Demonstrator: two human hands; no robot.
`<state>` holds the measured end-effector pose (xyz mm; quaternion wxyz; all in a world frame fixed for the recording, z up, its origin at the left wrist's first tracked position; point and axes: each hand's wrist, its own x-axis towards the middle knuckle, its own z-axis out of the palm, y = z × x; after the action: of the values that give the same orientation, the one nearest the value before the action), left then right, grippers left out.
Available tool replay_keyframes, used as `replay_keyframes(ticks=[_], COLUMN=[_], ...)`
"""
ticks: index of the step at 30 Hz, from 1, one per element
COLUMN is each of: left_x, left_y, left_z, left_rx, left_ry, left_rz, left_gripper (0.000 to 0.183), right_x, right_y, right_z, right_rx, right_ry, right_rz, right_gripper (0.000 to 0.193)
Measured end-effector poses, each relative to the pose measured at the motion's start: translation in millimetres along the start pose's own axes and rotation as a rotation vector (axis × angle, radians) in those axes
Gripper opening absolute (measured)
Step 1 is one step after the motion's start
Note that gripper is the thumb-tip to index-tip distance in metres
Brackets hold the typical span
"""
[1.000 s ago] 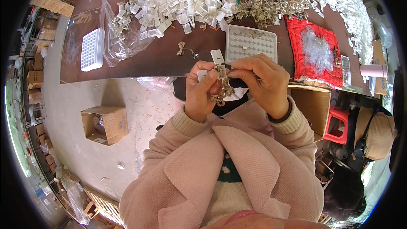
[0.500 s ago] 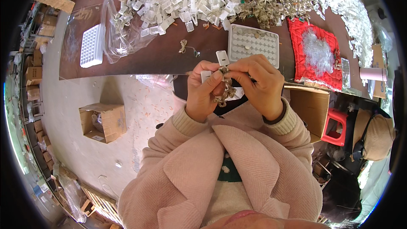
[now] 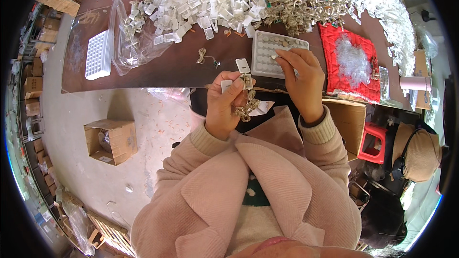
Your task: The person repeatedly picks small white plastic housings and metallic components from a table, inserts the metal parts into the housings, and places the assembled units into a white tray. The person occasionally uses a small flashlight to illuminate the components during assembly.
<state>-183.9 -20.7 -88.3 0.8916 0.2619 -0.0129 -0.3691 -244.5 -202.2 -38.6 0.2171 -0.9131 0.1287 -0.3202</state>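
My left hand [image 3: 224,99] grips a small white plastic battery case [image 3: 246,81] between thumb and fingers. Its white lid [image 3: 243,66] stands out above the fingertips. A bundle of thin coiled wire [image 3: 247,107] hangs from the case beside the palm. My right hand [image 3: 306,74] is over the near right side of a white pocketed tray [image 3: 260,67], its thumb and forefinger closed at a small round button cell [image 3: 274,56]. More button cells lie in the tray's far rows.
Heaps of white plastic cases [image 3: 205,2] and coiled wire bundles [image 3: 308,5] cover the table's far side. A stack of white trays [image 3: 99,55] stands at left. A red quilted cloth [image 3: 330,43] with clear plastic bits lies at right. One wire bundle [image 3: 202,56] sits alone.
My right hand has left the battery case and moved right to the tray, its fingertips now at a button cell. My left hand keeps hold of the case, whose inside now shows.
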Motion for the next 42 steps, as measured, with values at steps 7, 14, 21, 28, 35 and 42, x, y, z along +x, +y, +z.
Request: replay_keyframes(ticks=[7,14,21,28,35,42], left_x=[2.2,2.3,-1.0,-1.3,-5.2,-2.2], left_y=[3.9,3.9,8.1,10.0,8.4,10.6], left_z=[-0.8,5.5,6.7,4.8,5.3,4.4], left_rx=[-0.002,-0.037,-0.009,-0.082,-0.011,-0.086], left_ry=[-0.026,-0.053,-0.050,-0.023,-0.034,0.012], left_rz=[-0.001,0.008,-0.011,-0.016,0.009,-0.069], left_gripper=[0.008,0.010,0.008,0.007,0.007,0.007], right_x=[6.9,-1.5,1.5,0.0,-9.1,-16.6], right_y=[5.8,-35.8,-36.6,-40.8,-42.0,-47.0], right_z=[5.9,-1.6,-5.4,-10.8,-10.5,-7.5], right_rx=[-0.031,0.299,0.282,0.291,0.311,0.419], right_ry=[-0.072,-0.046,-0.134,-0.201,-0.213,-0.234], right_rz=[-0.090,-0.165,-0.260,-0.309,-0.328,-0.182], right_gripper=[0.015,0.017,0.020,0.022,0.026,0.029])
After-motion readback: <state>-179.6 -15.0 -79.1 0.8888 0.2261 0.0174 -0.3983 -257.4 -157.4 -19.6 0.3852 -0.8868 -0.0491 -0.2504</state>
